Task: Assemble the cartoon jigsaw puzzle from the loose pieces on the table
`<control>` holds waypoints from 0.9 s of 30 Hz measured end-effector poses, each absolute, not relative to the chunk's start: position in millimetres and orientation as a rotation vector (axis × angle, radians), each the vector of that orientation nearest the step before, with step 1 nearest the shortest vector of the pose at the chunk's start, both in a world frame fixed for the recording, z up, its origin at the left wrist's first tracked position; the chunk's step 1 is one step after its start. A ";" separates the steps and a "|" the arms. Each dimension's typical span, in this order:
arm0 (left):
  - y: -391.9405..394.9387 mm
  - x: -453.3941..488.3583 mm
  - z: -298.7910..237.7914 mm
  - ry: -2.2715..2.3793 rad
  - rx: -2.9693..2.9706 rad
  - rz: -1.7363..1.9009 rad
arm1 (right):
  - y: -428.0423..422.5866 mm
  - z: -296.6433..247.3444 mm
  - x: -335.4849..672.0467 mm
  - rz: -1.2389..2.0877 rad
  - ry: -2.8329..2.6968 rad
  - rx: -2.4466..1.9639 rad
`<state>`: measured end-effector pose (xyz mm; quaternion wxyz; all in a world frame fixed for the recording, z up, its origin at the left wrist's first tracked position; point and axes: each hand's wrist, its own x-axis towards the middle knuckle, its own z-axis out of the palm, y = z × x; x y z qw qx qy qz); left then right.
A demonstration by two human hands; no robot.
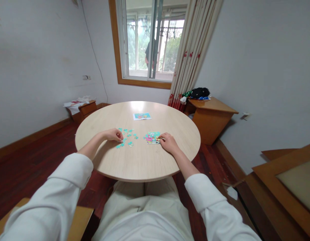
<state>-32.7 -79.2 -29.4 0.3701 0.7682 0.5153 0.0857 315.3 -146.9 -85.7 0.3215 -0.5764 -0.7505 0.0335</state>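
Round pale wood-look table [144, 164] seen in front of the seated wearer. Partly assembled puzzle [152, 138] laid flat on it, right of centre; pink and yellow figures shown on a teal ground. Its right edge is touched by the right hand [168, 142], fingers bent and held close together; whether a piece is pinched there cannot be told.

Loose teal pieces [130, 144] are scattered left of the puzzle, set apart from it by a bare strip of tabletop. The left hand [115, 135] is placed at the left side of this scatter, fingers curled down and drawn together near the thumb; whether a piece is gripped cannot be told, fingertips too small.

Printed picture sheet [142, 116], coloured similarly, is laid flat beyond both groups, toward the far rim. White sleeves are folded back on both forearms.

Behind the table, a wood-framed window [138, 43] is flanked on its right by a curtain [190, 50]. A brown cabinet [212, 120], topped with heaped cloth [200, 92], is set at the right. Papers are piled on a low wooden stand [88, 108] at the left.
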 end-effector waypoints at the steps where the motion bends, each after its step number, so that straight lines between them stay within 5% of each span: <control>1: -79.5 -32.4 -29.3 1.326 1.972 0.214 | -146.6 -86.1 315.4 0.085 -1.972 -1.510; 27: -86.8 -41.9 -18.6 1.310 1.803 0.364 | -147.7 -85.2 315.8 0.074 -1.984 -1.541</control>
